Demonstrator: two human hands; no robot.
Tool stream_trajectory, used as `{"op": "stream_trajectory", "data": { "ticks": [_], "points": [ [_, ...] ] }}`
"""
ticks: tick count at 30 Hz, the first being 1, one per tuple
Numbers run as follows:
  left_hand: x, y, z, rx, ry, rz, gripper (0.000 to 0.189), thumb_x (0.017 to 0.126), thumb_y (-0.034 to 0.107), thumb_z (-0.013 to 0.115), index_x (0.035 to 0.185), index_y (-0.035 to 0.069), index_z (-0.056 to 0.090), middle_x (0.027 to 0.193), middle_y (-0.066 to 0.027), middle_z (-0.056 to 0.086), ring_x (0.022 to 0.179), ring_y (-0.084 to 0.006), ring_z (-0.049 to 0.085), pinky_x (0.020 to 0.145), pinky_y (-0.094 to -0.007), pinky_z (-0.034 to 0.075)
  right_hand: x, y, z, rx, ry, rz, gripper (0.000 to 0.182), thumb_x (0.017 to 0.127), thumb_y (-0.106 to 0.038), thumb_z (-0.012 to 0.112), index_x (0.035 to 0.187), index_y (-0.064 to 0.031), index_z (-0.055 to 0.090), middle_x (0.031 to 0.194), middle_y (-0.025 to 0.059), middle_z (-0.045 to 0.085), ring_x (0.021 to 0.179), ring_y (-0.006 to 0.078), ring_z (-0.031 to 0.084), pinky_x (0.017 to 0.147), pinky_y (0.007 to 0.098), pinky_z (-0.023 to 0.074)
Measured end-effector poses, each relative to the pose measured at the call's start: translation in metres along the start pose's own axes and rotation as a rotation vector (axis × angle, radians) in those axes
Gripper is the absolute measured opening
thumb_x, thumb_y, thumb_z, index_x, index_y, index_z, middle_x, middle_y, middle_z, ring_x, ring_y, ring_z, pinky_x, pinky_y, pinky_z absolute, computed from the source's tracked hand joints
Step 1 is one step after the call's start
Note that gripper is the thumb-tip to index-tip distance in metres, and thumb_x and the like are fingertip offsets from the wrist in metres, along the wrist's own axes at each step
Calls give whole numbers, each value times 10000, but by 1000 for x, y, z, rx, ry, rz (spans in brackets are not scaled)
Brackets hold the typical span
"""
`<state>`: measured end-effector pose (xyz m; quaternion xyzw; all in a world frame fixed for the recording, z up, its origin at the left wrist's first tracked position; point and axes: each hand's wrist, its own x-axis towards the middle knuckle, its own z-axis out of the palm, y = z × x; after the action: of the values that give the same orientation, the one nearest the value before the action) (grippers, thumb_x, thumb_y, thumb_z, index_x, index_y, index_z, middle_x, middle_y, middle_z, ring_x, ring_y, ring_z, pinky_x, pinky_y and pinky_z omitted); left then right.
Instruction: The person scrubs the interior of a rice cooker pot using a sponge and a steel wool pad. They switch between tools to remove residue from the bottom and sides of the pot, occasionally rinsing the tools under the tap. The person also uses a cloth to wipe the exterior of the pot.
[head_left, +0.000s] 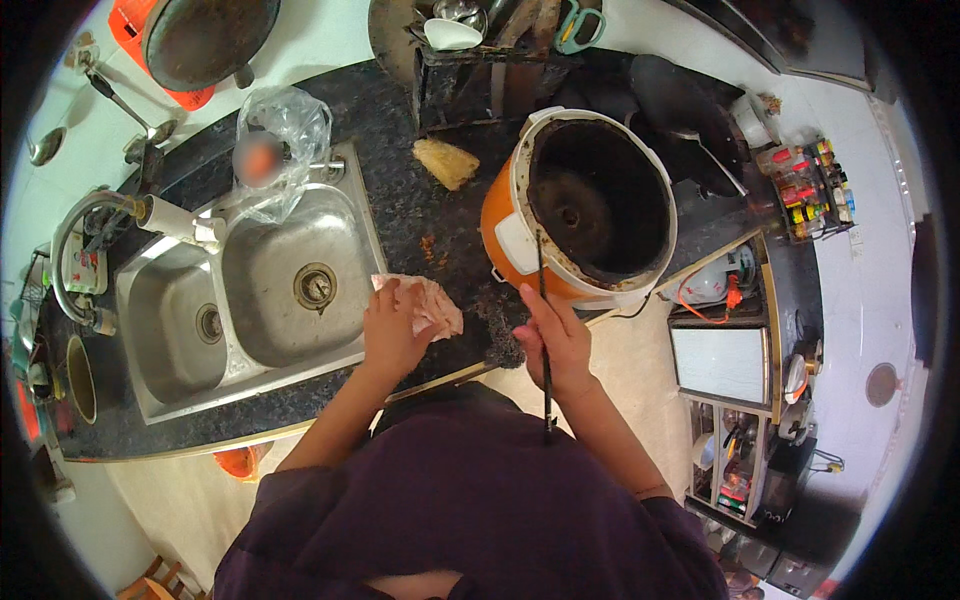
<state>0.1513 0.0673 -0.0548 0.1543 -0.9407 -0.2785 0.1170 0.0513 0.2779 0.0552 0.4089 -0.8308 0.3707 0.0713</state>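
Note:
My left hand (394, 330) lies over a crumpled pale pink cloth (442, 307) on the dark speckled countertop (409, 225), gripping its left side just beside the sink. In my right hand (562, 341) is a thin black stick (544, 300), possibly a slim brush; its far end overlaps the rim of an orange and white rice cooker body (499, 210). The cooker's dark cavity (600, 199) faces up with no pot inside, and brown grime marks its rim. Dark, loose-looking fibrous material (504, 337) lies between my hands at the counter's edge.
To the left is a double-bowl steel sink (379, 247) with a faucet (67, 247). A clear plastic bag (307, 124) sits behind it. A yellowish loofah-like pad (446, 163) and orange crumbs (429, 247) lie left of the cooker. A black wok (675, 112) stands behind right.

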Motion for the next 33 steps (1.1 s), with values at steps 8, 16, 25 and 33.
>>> {"op": "stream_trajectory", "data": {
  "ticks": [8, 16, 25, 33],
  "points": [
    [-9, -13, 19, -17, -17, 60, 459, 696, 150, 772, 1127, 107, 620, 1274, -178, 479, 1141, -395, 470, 942, -481, 423, -23, 10, -10, -92, 28, -125, 438, 812, -167, 736, 1216, -39, 627, 1012, 152, 636, 783, 287, 633, 663, 338, 526],
    [1, -28, 18, -320, 50, -6, 167, 840, 100, 666, 986, 62, 594, 1001, -108, 589, 913, -267, 575, 817, -402, 485, -7, 12, 8, -30, 56, -156, 516, 769, -165, 761, 1249, -64, 604, 991, 145, 642, 785, 297, 629, 676, 353, 531],
    [10, -26, -44, -1057, -74, -664, 195, 1015, 256, 497, 1064, 79, 563, 923, -3, 601, 730, -63, 562, 641, -259, 504, 34, -22, 39, 378, -146, 123, 342, 888, -167, 638, 1219, -81, 622, 937, 130, 657, 843, 278, 642, 759, 348, 515],
    [20, -25, -58, -1771, -304, -704, 485, 975, 467, 506, 1250, 70, 552, 1133, -62, 641, 948, -182, 635, 725, -317, 526, 26, -19, 44, 702, -261, 387, 440, 1053, -321, 321, 1234, -55, 621, 928, 54, 623, 714, 112, 559, 649, 248, 468]
  ]
}}
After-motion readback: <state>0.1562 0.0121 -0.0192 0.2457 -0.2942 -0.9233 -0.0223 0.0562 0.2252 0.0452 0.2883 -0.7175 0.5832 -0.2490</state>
